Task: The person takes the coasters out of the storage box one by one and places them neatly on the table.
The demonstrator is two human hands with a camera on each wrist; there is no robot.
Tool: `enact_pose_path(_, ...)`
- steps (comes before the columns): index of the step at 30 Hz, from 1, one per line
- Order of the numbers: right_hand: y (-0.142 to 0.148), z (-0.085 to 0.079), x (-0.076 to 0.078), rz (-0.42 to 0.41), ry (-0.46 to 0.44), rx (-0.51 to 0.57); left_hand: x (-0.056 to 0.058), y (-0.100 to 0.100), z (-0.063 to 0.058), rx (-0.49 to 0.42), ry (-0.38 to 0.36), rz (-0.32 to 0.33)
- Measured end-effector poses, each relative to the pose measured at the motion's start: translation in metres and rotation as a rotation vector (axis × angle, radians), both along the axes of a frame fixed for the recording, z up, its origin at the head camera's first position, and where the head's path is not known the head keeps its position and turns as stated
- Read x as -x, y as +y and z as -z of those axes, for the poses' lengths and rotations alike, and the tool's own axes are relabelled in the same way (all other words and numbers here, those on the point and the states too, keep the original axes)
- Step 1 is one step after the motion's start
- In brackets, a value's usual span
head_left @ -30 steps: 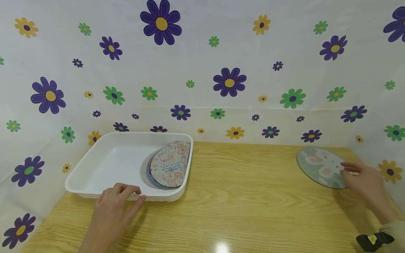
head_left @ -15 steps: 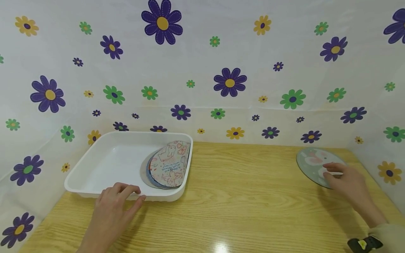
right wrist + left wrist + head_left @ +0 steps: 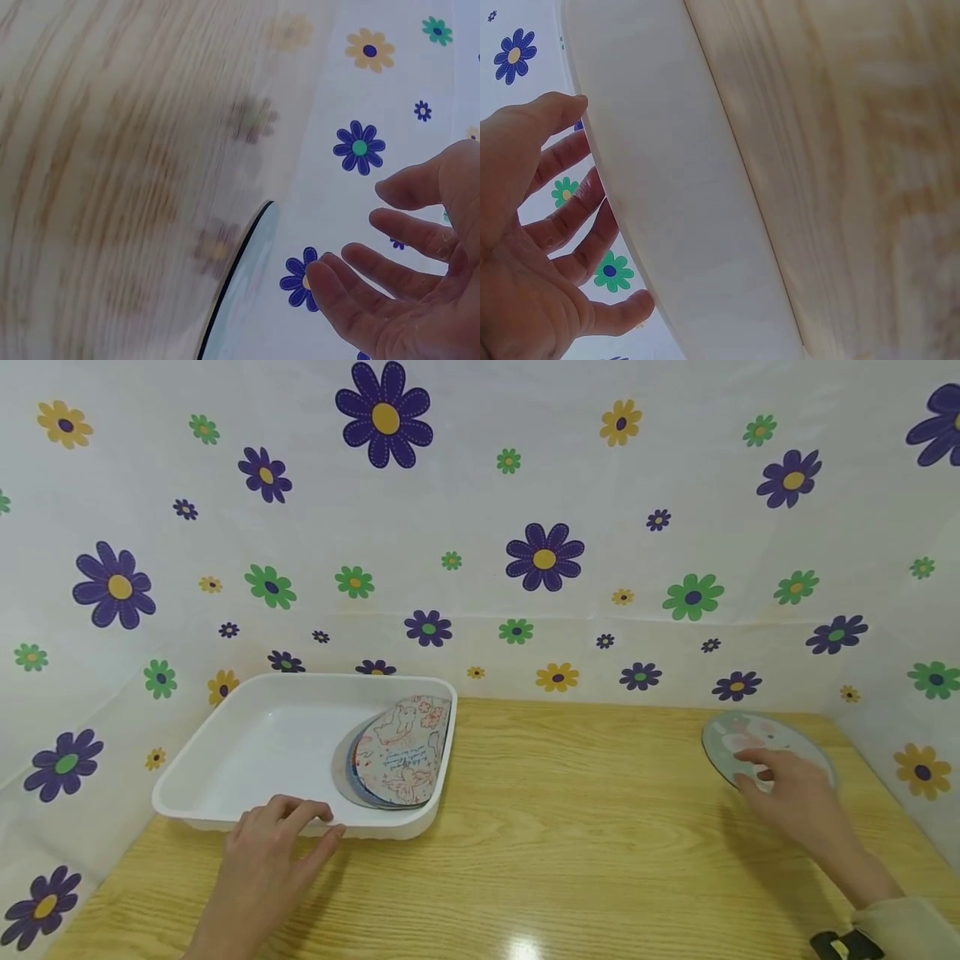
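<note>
A white plastic tray (image 3: 225,735) stands on the left of the table. My left hand (image 3: 266,852) holds its near rim, fingers over the edge and thumb on the outer side; the left wrist view shows the fingers partly behind the rim. At the tray's right end lies a stack of thin mats (image 3: 401,752), the top one with red and blue line drawings. A round grey-green mat (image 3: 723,743) with a pale rabbit picture and dark edge lies at the far right. My right hand (image 3: 795,802), fingers loosely bent and gripping nothing, hovers over it and hides its near part.
A wood-grain table (image 3: 577,827) spreads between the tray and the round mat. White sheeting (image 3: 480,527) printed with flowers rises behind it and along both sides. A dark band (image 3: 847,945) sits at my right sleeve.
My right hand has moved left across the round mat, from its right edge to over its near middle. The mat stays in place. My left hand and the tray have not moved.
</note>
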State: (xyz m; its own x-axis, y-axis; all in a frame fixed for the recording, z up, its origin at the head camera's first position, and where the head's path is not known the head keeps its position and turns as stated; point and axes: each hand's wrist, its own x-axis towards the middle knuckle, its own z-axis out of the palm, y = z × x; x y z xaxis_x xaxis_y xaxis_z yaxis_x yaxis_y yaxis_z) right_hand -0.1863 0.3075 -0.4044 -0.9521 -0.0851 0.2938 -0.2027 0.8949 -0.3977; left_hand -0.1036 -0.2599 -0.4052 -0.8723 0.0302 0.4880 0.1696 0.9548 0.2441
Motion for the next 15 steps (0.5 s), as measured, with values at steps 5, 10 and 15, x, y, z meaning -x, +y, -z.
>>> enact_pose_path(5,-0.011,-0.003,-0.003,-0.035,-0.018,-0.011,-0.001,0.001,-0.001,0.001,-0.018,-0.008)
enact_pose_path(10,-0.021,-0.008,-0.004,-0.062,-0.033,-0.010,-0.002,0.001,-0.001,-0.004,-0.053,-0.022)
enact_pose_path(15,-0.030,-0.011,-0.004,-0.082,0.004,-0.020,-0.001,0.001,-0.003,-0.009,-0.053,-0.016)
